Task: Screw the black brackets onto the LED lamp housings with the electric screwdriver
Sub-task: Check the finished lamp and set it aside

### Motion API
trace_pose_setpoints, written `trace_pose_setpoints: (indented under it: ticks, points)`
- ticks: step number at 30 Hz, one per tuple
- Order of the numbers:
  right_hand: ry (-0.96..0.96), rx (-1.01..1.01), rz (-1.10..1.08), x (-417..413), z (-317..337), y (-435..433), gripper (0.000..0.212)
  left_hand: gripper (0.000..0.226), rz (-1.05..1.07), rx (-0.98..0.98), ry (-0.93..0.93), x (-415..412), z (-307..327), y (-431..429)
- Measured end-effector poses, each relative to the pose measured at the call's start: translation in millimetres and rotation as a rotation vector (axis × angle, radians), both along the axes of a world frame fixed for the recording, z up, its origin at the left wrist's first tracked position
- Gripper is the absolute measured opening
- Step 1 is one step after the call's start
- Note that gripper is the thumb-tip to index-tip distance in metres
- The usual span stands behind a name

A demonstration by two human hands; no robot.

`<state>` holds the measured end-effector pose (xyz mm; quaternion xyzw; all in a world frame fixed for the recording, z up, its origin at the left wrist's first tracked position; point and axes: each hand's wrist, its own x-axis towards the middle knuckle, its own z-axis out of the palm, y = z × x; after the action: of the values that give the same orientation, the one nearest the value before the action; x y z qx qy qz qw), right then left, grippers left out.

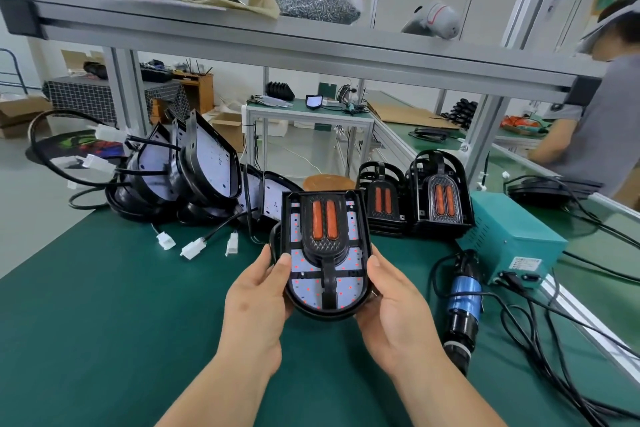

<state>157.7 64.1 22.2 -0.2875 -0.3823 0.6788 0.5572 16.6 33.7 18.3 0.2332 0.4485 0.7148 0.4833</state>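
Observation:
I hold one LED lamp housing (349, 276) above the green mat, tilted up toward me. A black bracket (325, 236) with two orange strips sits on its white LED board. My left hand (256, 302) grips its left edge with the thumb on the front. My right hand (394, 308) grips its right edge the same way. The electric screwdriver (462, 305), blue and black, lies on the mat to the right of my right hand, untouched. Two stacks of brackets (440, 201) stand behind the held housing.
Several more housings (194, 163) with cables and white connectors (194, 248) lie at the back left. A teal power supply box (509, 243) sits at the right with black cables (554, 350) trailing over the mat. An aluminium shelf (277, 42) hangs overhead. Another person (595, 121) works at the far right.

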Motion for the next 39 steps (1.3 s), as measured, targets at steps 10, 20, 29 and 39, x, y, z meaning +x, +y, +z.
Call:
trace_pose_setpoints:
  ticks: [10,20,29,39]
  points:
    - [-0.076,-0.096,-0.143,11.4,22.4,-0.4,0.030,0.031,-0.146,-0.050,0.085,-2.4,18.0,-4.4]
    - [-0.033,-0.019,-0.312,86.1,57.2,-33.0,0.031,0.024,-0.376,0.043,0.270,59.2,49.6,-7.2]
    - [-0.051,-0.063,-0.660,211.0,53.5,-103.4,0.027,0.024,-0.713,0.017,0.279,197.0,39.0,-9.7]
    - [-0.021,-0.129,-1.042,325.4,27.9,-206.3,0.032,0.033,-1.064,0.005,0.278,351.8,24.8,-58.7]
